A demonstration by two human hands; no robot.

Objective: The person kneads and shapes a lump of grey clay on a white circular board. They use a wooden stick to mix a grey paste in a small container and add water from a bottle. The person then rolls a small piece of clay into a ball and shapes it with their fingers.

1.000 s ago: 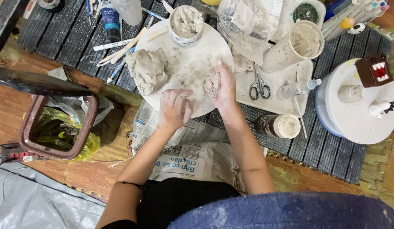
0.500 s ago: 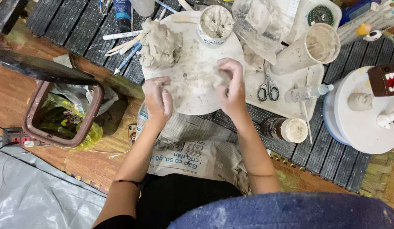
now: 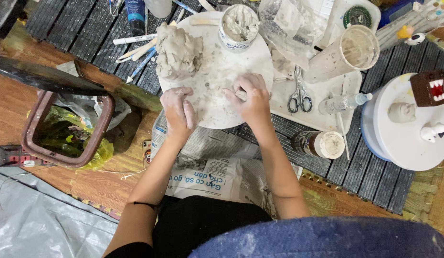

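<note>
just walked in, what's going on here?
A person is working clay on a round white board set on the floor. The right hand presses a small piece of clay against the board; the left hand rests at the board's near edge. A big clay lump and a tub of clay sit at the far side. Scissors lie to the right, newspaper under the wrists.

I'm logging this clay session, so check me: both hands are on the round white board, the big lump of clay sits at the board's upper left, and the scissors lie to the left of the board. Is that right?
Not quite. The head view shows the scissors lying to the right of the round white board, on a white tray. The rest stands: the left hand and right hand are on the board, and the lump of clay sits at its upper left.
</note>
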